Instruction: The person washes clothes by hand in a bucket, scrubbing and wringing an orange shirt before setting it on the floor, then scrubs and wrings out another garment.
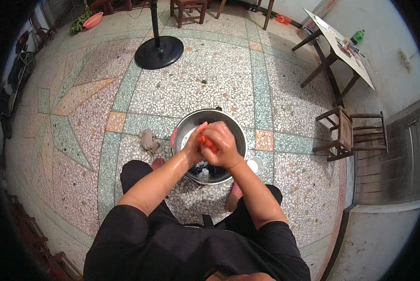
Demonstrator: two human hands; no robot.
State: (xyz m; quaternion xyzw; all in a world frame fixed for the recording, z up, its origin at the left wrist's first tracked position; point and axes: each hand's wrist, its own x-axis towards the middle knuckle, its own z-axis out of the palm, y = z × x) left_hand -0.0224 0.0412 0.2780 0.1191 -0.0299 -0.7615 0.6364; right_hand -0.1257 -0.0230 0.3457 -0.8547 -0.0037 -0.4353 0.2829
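Note:
Over a round metal basin on the floor between my feet, my two hands are pressed together around a wet orange-red cloth. My left hand closes on it from the left. My right hand wraps over it from the right, and most of the cloth is hidden by the fingers. Both forearms look wet. Dark cloth with whitish patches lies in the bottom of the basin, partly covered by my hands. Something pinkish-red sits at the basin's left rim.
A crumpled greyish cloth lies left of the basin; a whitish cup stands right. Ahead is a black round pole base. A wooden chair and a table line the right wall. A pink basin is far left.

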